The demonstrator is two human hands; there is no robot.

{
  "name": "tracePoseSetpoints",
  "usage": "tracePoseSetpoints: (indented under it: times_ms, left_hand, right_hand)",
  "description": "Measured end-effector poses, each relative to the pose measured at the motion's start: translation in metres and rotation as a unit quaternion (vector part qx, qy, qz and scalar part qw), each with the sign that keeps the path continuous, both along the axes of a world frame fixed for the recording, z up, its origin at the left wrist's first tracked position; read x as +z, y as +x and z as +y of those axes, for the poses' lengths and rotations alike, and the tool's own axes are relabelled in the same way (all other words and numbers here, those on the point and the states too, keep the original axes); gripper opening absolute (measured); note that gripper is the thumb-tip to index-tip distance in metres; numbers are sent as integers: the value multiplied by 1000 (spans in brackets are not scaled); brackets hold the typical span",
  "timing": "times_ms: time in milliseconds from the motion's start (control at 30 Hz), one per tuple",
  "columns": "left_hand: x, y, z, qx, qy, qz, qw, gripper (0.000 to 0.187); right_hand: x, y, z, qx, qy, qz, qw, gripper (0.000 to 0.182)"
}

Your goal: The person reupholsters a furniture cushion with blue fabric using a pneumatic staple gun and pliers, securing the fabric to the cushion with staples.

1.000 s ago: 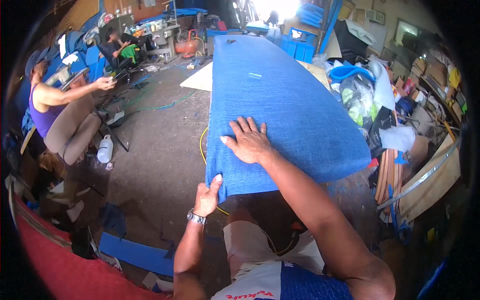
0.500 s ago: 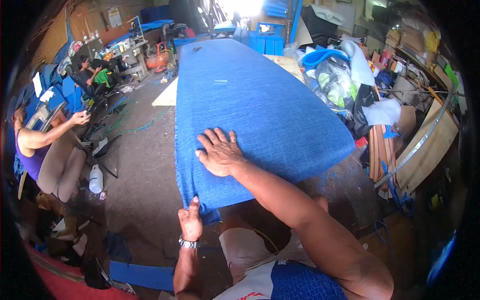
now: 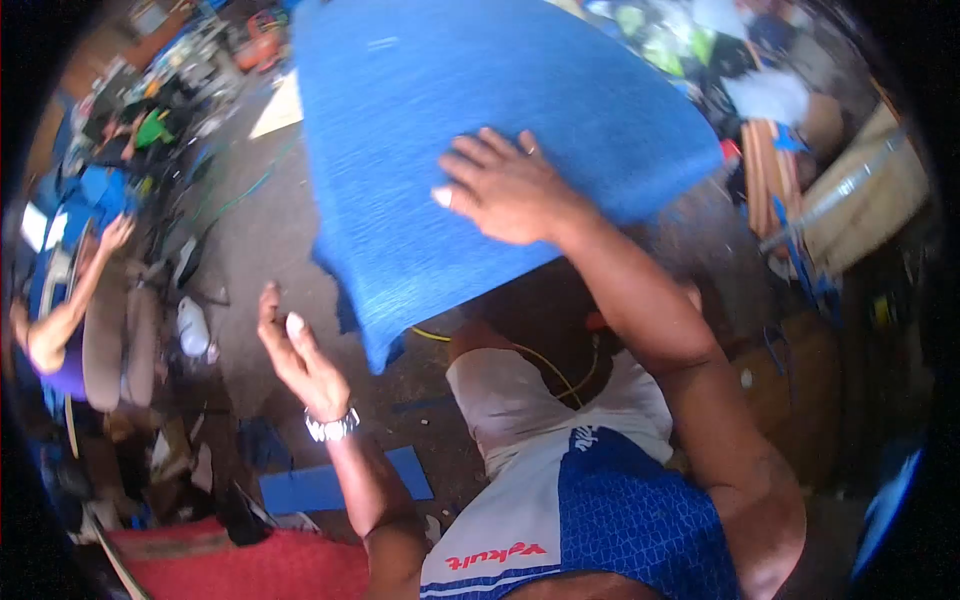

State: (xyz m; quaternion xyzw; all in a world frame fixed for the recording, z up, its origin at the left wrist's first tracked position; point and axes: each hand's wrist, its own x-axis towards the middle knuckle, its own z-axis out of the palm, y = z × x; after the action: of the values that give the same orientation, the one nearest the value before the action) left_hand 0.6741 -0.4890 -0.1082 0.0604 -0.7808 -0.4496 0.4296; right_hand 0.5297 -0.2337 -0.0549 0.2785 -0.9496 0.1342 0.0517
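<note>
A large sheet of blue fabric [image 3: 430,210] lies spread over a long surface in front of me, its near left corner hanging down past the edge. My right hand [image 3: 510,190] rests on the fabric with its fingers spread. Off the left edge of the cloth, my left hand [image 3: 305,355] is in the air with fingers stretched out and nothing in them. A metal-band watch [image 3: 331,425] is on my left wrist. The surface under the fabric is mostly hidden.
A seated person [image 3: 75,330] is at the left, near a white jug [image 3: 192,327] on the floor. A blue strip [image 3: 350,480] and red material [image 3: 240,565] lie low at the left. Wood boards [image 3: 860,195] and plastic bags [image 3: 660,35] stand at the right.
My left hand has let go of the fabric's near left corner and moved left, opening. That corner now hangs looser. My right hand stays on the cloth; the view has tilted down.
</note>
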Motion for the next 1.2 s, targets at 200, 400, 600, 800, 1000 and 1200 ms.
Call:
tracePoseSetpoints:
  times_ms: [200, 400, 600, 800, 1000, 1200]
  left_hand:
    - [37, -26, 70, -98, -422, -81, 898, 52]
    - [17, -38, 71, -80, -460, -114, 877, 53]
    - [13, -42, 72, -95, -474, -122, 867, 56]
    - [38, -57, 86, -146, -442, -207, 860, 61]
    - [51, -128, 90, -206, -473, -307, 800, 69]
    - [39, -217, 161, -317, -426, -273, 802, 72]
  right_hand:
    - [-27, 15, 10, -11, -27, 137, 990, 52]
    - [-68, 34, 116, -168, -69, 324, 928, 41]
    - [-169, 13, 263, -616, -520, 66, 588, 67]
    - [-177, -5, 216, -241, -898, -219, 297, 52]
    - [-210, -22, 226, -63, -954, -152, 249, 35]
    - [-196, -5, 236, -56, -963, -169, 204, 34]
